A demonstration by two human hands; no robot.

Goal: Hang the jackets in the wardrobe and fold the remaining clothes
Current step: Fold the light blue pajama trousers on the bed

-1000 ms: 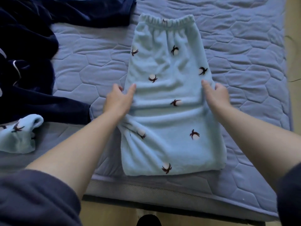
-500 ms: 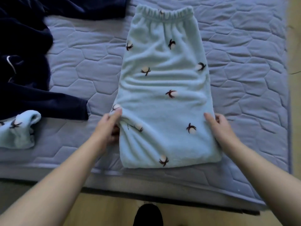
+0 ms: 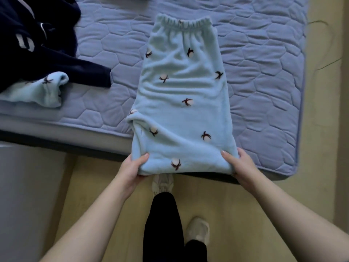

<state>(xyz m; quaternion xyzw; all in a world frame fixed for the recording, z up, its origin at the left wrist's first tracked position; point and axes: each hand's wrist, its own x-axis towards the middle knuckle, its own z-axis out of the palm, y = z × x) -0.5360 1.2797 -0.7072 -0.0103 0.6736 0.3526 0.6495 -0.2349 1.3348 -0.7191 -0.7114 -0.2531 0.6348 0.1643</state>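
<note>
Mattress (image 3: 264, 91) — trousers (image 3: 181, 110) gripped, left hand (image 3: 132, 169), right hand (image 3: 239, 167)

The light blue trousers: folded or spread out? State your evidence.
Partly folded. The trousers show doubled layers at their near end, a rounded fold that the left hand and right hand grip; the waistband end lies flat.

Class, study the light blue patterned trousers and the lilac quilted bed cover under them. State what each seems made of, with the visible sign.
The light blue patterned trousers look like fleece or plush, matte: fuzzy nap, thick rounded folds, gathered elastic waistband. The lilac quilted bed cover is likely padded woven fabric, smooth with slight sheen: stitched hexagons puff between seams.
</note>
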